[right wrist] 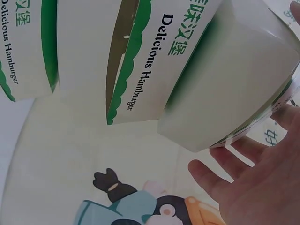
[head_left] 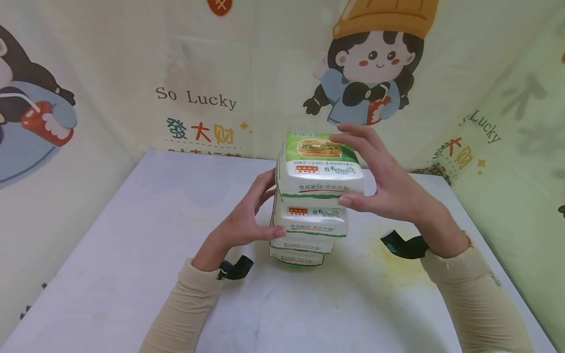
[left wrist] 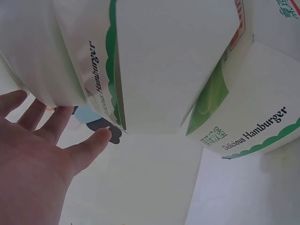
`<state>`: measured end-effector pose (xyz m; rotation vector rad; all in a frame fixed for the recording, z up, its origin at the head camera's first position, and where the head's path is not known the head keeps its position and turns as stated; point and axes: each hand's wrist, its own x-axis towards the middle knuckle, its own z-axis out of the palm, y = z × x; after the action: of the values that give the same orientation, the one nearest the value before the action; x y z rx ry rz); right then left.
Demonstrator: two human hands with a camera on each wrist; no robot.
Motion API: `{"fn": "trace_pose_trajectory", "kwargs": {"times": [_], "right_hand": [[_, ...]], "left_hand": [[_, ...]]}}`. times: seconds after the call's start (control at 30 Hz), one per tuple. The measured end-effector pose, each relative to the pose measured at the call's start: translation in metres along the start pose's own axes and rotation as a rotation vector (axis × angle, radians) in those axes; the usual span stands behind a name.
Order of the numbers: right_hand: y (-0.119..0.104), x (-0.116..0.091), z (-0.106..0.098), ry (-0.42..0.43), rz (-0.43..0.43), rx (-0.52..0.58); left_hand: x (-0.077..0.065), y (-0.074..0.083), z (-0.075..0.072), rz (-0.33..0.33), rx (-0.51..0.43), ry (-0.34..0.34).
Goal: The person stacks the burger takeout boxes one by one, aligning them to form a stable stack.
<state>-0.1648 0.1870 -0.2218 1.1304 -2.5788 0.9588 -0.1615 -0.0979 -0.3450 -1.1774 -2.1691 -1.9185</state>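
Observation:
Several white-and-green paper hamburger boxes stand one on another, their fronts facing me. My right hand grips the top box at its right side, thumb at the lower front corner and fingers over the far top edge. Under it sits a second box, with smaller-looking lower boxes beneath. At the stack's left, my left hand holds the upper boxes, its thumb on the second box's front and fingers along the side. The left wrist view shows that thumb beside a scalloped green edge. Far sides are hidden.
A white table carries the stack, with a yellowish stain to its right. Printed cartoon cloth hangs behind the table and along the right side. Black wrist-worn devices project inward below both hands.

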Motion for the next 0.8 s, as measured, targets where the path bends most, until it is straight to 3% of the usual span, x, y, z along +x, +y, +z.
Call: {"fn": "trace_pose_trajectory", "kwargs": {"times": [0.8], "right_hand": [[0.0, -0.0043, -0.0023, 0.019, -0.017, 0.01]], "left_hand": [[-0.0005, 0.0029, -0.002, 0.034, 0.024, 0.018]]}}
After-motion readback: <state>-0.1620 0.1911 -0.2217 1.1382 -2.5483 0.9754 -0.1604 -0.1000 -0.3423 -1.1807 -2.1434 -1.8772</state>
